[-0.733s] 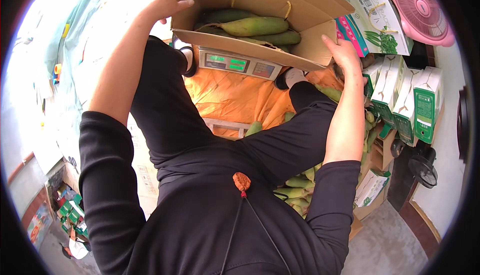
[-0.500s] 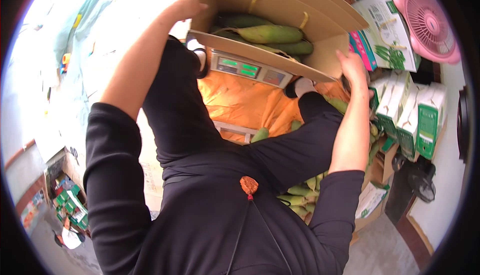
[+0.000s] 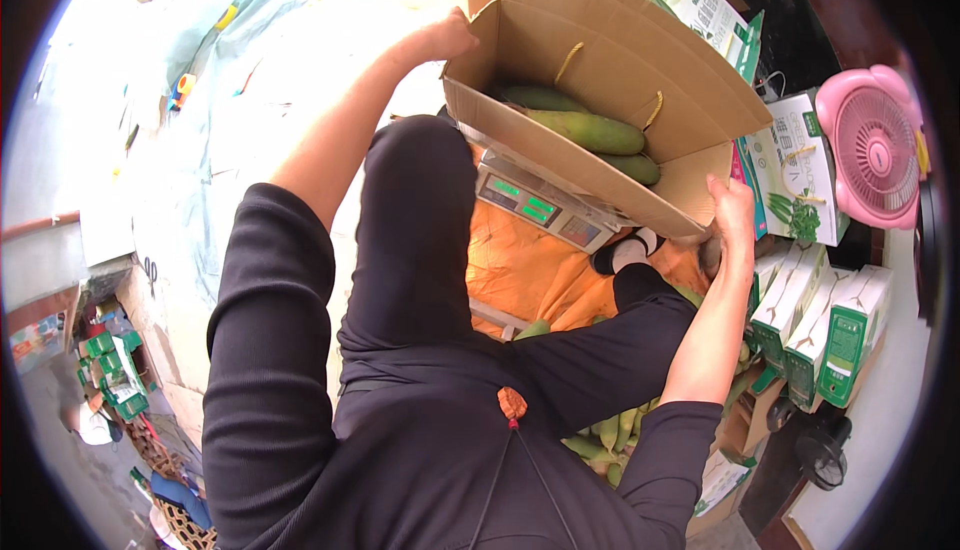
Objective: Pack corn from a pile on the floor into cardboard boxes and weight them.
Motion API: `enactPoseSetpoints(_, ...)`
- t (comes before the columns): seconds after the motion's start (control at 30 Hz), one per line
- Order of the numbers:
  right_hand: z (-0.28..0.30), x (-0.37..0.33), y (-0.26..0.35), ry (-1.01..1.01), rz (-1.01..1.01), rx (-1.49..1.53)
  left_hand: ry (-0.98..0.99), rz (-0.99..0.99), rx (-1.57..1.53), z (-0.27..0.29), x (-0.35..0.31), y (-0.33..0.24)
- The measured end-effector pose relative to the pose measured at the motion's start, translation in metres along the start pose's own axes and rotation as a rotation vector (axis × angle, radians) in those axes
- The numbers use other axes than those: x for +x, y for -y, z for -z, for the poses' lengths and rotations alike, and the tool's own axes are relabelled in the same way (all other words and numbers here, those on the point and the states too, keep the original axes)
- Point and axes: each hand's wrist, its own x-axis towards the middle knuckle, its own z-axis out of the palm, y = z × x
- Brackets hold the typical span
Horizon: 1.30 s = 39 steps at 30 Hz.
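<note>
An open cardboard box (image 3: 640, 55) with yellow cord handles holds several long green radishes (image 3: 590, 131). It is over a weighing scale (image 3: 548, 204) with lit green displays, which shows below the box's near side. My left hand (image 3: 452, 36) grips the box's left end at the upper edge, fingers partly hidden behind the cardboard. At the right end, my right hand (image 3: 733, 208) has its thumb on the edge and its fingers wrapped round outside.
A pink fan (image 3: 872, 155) and printed cartons (image 3: 797, 165) stand to the right, with several green-and-white boxes (image 3: 812, 335) nearer. More green radishes (image 3: 612, 434) lie by my right leg. Orange sheeting (image 3: 530, 275) covers the floor between my legs.
The whole view has shifted, so box, scale and fan appear lower and further right. My left knee now hides my left foot. Both hands keep hold of the box ends.
</note>
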Motion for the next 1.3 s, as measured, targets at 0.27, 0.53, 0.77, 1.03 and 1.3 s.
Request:
enactPoseSetpoints(0.27, -0.037, 0.028, 0.124, 0.020, 0.346, -0.170, -0.113, -0.306, 0.309, 0.073, -0.048, 0.112)
enactPoseSetpoints(0.53, -0.158, -0.033, 0.234, 0.033, 0.494, -0.512, -0.462, 0.201, -0.030, 0.065, -0.207, 0.223)
enactPoseSetpoints(0.77, -0.309, -0.144, 0.251, 0.424, 0.546, -0.432, -0.465, 0.144, 0.482, 0.028, -0.401, 0.404)
enactPoseSetpoints(1.03, -0.389, -0.268, 0.203, 0.966, 0.515, -0.648, -0.185, 0.819, 0.150, -0.020, -0.523, 0.411)
enactPoseSetpoints(1.3, -0.311, -0.217, 0.241, 0.846, 0.776, -0.213, -0.283, 1.183, 0.158, -0.168, -0.645, 0.482)
